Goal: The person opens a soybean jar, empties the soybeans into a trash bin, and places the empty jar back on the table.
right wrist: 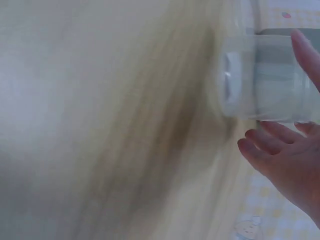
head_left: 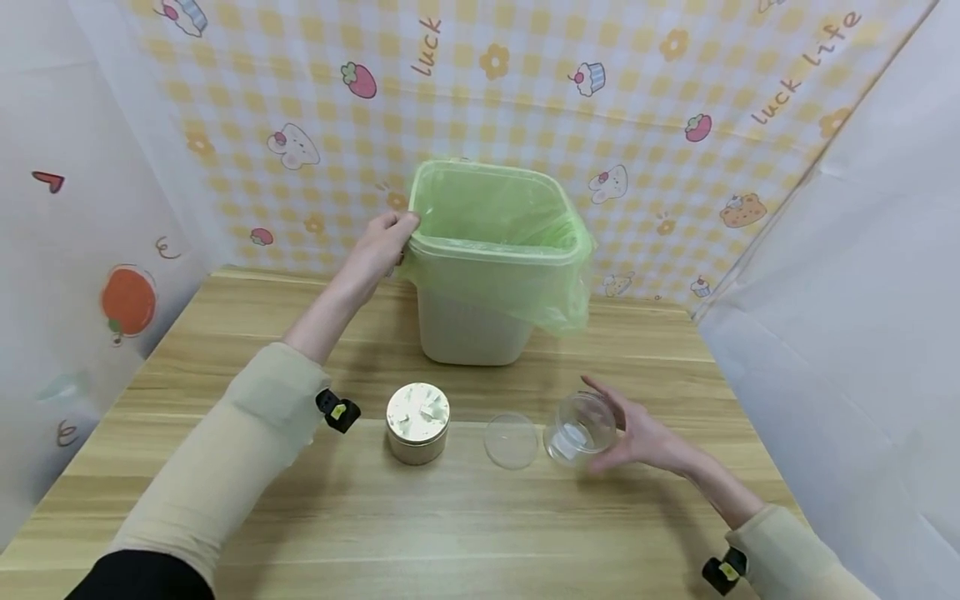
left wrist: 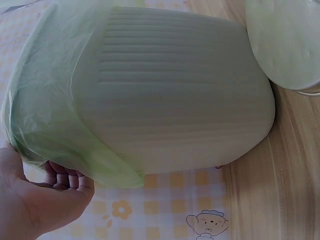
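Near the tabletop's front right, the right hand (head_left: 645,437) cups the clear jar (head_left: 579,427) with loosely spread fingers, jar just left of the palm. Farther back, the left hand (head_left: 384,242) pinches the bin (head_left: 480,333) rim's left corner.

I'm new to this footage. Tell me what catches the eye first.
A bin lined with a green bag stands at the back of the wooden table, the left hand gripping its rim. In front, the right hand is at a clear jar, beside a loose lid and a tin.
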A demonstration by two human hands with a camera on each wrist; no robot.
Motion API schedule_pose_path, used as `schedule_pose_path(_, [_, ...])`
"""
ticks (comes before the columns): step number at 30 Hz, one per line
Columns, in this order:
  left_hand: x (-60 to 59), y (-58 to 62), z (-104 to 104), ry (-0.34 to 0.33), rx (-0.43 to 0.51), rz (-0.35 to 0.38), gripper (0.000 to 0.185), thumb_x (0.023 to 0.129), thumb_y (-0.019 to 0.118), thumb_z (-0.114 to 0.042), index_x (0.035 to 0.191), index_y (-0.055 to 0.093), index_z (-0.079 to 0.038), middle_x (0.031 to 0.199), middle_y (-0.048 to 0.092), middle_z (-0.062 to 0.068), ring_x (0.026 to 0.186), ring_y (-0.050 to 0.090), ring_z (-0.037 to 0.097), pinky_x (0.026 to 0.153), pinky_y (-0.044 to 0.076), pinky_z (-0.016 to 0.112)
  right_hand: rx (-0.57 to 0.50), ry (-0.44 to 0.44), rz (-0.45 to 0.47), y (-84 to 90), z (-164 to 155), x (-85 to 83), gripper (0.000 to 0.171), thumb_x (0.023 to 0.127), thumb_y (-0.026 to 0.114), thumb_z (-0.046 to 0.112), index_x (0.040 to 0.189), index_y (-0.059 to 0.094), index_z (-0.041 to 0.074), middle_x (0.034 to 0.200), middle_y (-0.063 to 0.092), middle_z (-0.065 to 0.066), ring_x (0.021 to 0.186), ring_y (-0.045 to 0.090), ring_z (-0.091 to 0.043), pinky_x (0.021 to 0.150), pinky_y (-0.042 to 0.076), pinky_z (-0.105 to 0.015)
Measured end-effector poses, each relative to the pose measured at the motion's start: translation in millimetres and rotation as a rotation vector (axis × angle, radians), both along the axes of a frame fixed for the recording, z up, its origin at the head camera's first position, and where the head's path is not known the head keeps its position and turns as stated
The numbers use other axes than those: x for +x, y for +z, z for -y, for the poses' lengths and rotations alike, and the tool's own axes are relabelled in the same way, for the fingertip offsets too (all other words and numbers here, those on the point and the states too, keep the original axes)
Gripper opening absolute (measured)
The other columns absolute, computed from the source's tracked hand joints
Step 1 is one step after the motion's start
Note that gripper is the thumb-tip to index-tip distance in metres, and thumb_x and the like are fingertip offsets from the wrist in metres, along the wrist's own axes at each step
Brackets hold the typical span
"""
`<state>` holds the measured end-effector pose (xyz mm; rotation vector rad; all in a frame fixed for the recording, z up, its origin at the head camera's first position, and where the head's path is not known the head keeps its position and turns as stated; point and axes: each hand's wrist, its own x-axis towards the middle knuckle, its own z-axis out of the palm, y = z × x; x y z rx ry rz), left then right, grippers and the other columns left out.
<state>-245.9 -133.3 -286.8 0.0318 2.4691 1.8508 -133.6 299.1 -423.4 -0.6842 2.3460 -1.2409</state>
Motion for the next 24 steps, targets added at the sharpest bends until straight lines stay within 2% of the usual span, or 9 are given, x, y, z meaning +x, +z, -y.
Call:
schedule_pose_path(1, [-0.5, -0.3, -0.3, -0.001, 0.004, -0.003, 0.031, 0.104, 0.042, -0.046, 0.108, 0.051, -0.017, 0.080, 0.042, -0.006, 0.071, 0.038, 0.011, 0.062, 0.032, 0.024, -0.002, 0.004, -0.023, 3.1, -0.1, -0.2, 0.119, 0.074, 0.091, 0.011, 0.165, 0.014, 0.008, 0.166, 0.024, -0.029, 0.151, 0.028, -0.051, 0.118, 0.037, -0.054])
schedule_pose_path(3, [-0.6, -0.4, -0.1, 0.001, 0.010, -0.007, 0.034, 0.103, 0.043, -0.046, 0.113, 0.052, -0.015, 0.080, 0.042, -0.006, 0.070, 0.038, 0.010, 0.061, 0.032, 0.024, 0.009, 0.009, -0.084, 9.0, 0.8, -1.2, 0.114, 0.077, 0.089, 0.011, 0.165, 0.016, 0.008, 0.164, 0.029, -0.030, 0.150, 0.030, -0.051, 0.118, 0.038, -0.053])
schedule_pose_path(6, [-0.4, -0.7, 0.2, 0.006, 0.012, -0.012, 0.034, 0.103, 0.043, -0.046, 0.114, 0.052, -0.015, 0.082, 0.042, -0.006, 0.072, 0.039, 0.010, 0.062, 0.032, 0.024, 0.057, -0.024, -0.152, 20.1, 5.9, -0.1, 0.104, 0.082, 0.087, 0.018, 0.164, 0.023, 0.014, 0.164, 0.036, -0.023, 0.151, 0.033, -0.045, 0.120, 0.037, -0.046])
schedule_pose_path(8, [0.0, -1.1, 0.2, 0.006, 0.011, -0.014, 0.035, 0.103, 0.043, -0.046, 0.115, 0.052, -0.015, 0.084, 0.043, -0.005, 0.073, 0.039, 0.010, 0.062, 0.032, 0.024, 0.089, -0.051, -0.187, 26.8, 10.9, 1.8, 0.099, 0.084, 0.086, 0.024, 0.163, 0.027, 0.018, 0.163, 0.040, -0.017, 0.152, 0.034, -0.043, 0.119, 0.031, -0.060])
schedule_pose_path(12, [0.8, -2.8, 0.5, 0.016, 0.016, -0.029, 0.040, 0.103, 0.043, -0.046, 0.119, 0.054, -0.011, 0.090, 0.044, -0.003, 0.076, 0.041, 0.011, 0.064, 0.034, 0.024, 0.134, -0.096, -0.249, 37.3, 25.4, 4.9, 0.096, 0.083, 0.086, 0.032, 0.161, 0.032, 0.020, 0.161, 0.045, -0.009, 0.151, 0.037, -0.041, 0.118, 0.031, -0.066])
schedule_pose_path(16, [2.8, -3.3, -1.7, 0.052, 0.039, -0.045, 0.050, 0.104, 0.045, -0.046, 0.129, 0.056, -0.004, 0.099, 0.047, -0.002, 0.087, 0.045, 0.013, 0.074, 0.039, 0.025, 0.170, -0.099, -0.306, 44.4, 41.7, 6.3, 0.098, 0.080, 0.088, 0.039, 0.161, 0.034, 0.021, 0.159, 0.048, -0.005, 0.150, 0.039, -0.039, 0.115, 0.035, -0.067])
schedule_pose_path(19, [4.9, -3.7, -5.1, 0.092, 0.045, -0.064, 0.050, 0.104, 0.047, -0.050, 0.124, 0.058, -0.005, 0.104, 0.050, 0.000, 0.096, 0.047, 0.015, 0.082, 0.042, 0.027, 0.190, -0.087, -0.339, 47.9, 53.0, 6.9, 0.100, 0.078, 0.089, 0.041, 0.160, 0.036, 0.022, 0.159, 0.049, -0.005, 0.150, 0.040, -0.036, 0.117, 0.036, -0.064])
schedule_pose_path(24, [8.6, -4.4, -8.4, 0.136, 0.037, -0.076, 0.045, 0.103, 0.047, -0.057, 0.108, 0.057, -0.014, 0.103, 0.052, 0.000, 0.098, 0.049, 0.017, 0.085, 0.042, 0.029, 0.212, -0.067, -0.377, 51.2, 69.1, 7.5, 0.102, 0.075, 0.092, 0.036, 0.160, 0.036, 0.019, 0.158, 0.049, -0.006, 0.149, 0.043, -0.033, 0.118, 0.037, -0.061])
